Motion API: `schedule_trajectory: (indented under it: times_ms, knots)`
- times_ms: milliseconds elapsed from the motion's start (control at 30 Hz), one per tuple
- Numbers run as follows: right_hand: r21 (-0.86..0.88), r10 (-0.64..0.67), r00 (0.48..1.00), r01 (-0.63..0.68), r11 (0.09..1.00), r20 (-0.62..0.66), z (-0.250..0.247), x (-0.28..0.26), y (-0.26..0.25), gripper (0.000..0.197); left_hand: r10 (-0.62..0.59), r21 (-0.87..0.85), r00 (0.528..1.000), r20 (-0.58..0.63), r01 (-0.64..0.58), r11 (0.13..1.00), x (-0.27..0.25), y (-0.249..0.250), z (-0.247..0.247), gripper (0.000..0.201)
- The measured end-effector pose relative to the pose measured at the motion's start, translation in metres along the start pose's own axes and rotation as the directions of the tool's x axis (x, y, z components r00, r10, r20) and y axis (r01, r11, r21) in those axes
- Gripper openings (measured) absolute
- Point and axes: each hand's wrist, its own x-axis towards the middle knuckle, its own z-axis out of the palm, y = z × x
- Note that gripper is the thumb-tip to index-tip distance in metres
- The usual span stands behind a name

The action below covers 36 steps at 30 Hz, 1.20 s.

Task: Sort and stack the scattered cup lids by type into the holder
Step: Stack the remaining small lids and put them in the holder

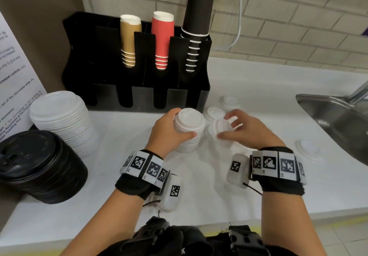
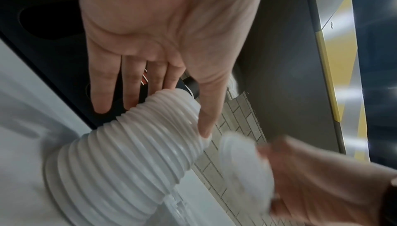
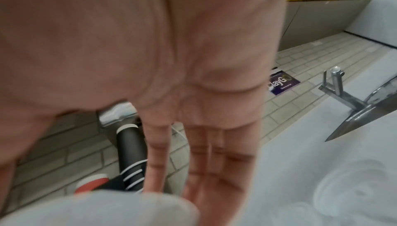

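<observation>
Left hand (image 1: pixel 169 128) grip curled round ribbed stack of small white lids (image 1: pixel 189 130) on white bench (image 1: pixel 258 196). Right hand (image 1: pixel 247 130) grip pinching single white lid (image 1: pixel 221 130) beside it. Loose lids (image 1: pixel 215 113) behind, black holder (image 1: pixel 139 98) beyond. Left: large white lid stack (image 1: pixel 63 118), black lid stack (image 1: pixel 39 166). Steel sink (image 1: pixel 334 120) right.

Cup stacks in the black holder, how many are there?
3, side by side in the holder's back row: a tan stack on the left, a red stack in the middle, a tall black stack on the right.
</observation>
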Motion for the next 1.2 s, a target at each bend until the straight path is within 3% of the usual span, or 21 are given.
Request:
schedule_trajectory:
  times_ms: [100, 167, 267, 500, 633, 767, 867, 933, 1067, 1200]
  knots:
    - [0.139, -0.138, 0.978, 0.160, 0.977, -0.155, 0.008, 0.002, -0.017, 0.045, -0.003, -0.001, 1.000, -0.013, 0.003, 1.000, 0.000, 0.000, 0.002, 0.070]
    - [0.131, -0.219, 0.959, 0.244, 0.961, -0.181, 0.019, 0.005, -0.026, 0.048, -0.019, -0.017, 1.000, -0.010, 0.019, 1.000, 0.001, 0.000, 0.002, 0.091]
    - [0.033, -0.306, 0.943, 0.313, 0.949, -0.129, 0.033, 0.013, -0.038, 0.052, -0.032, -0.047, 0.999, -0.009, 0.031, 0.998, 0.002, 0.000, 0.003, 0.116]
    - [-0.092, -0.355, 0.932, 0.360, 0.928, 0.067, 0.037, 0.034, -0.056, 0.047, -0.042, -0.052, 0.999, 0.000, 0.042, 0.998, 0.003, -0.001, 0.004, 0.122]
    - [-0.121, -0.374, 0.922, 0.385, 0.915, 0.103, 0.039, 0.035, -0.060, 0.047, -0.032, -0.052, 0.999, -0.013, 0.032, 0.998, 0.005, -0.004, 0.003, 0.129]
    - [-0.138, -0.372, 0.922, 0.384, 0.913, 0.103, 0.039, 0.037, -0.058, 0.051, -0.010, -0.045, 1.000, 0.000, 0.010, 0.999, 0.005, -0.004, 0.001, 0.120]
    - [-0.107, -0.380, 0.920, 0.389, 0.915, 0.097, 0.039, 0.037, -0.055, 0.052, 0.014, -0.007, 1.000, 0.002, -0.014, 1.000, 0.004, -0.002, 0.000, 0.089]
    - [-0.025, -0.360, 0.931, 0.362, 0.932, 0.061, 0.036, 0.040, -0.047, 0.051, 0.018, 0.002, 1.000, -0.011, -0.018, 1.000, 0.004, -0.001, 0.000, 0.071]
    - [0.004, -0.166, 0.982, 0.167, 0.986, -0.088, 0.025, 0.051, -0.019, 0.040, 0.026, 0.026, 1.000, -0.012, -0.026, 0.999, 0.005, -0.002, 0.000, 0.067]
    - [-0.232, 0.066, 0.996, -0.052, 0.971, 0.051, 0.028, 0.057, 0.006, 0.057, 0.005, 0.033, 1.000, -0.001, -0.005, 0.999, 0.006, -0.001, -0.001, 0.067]
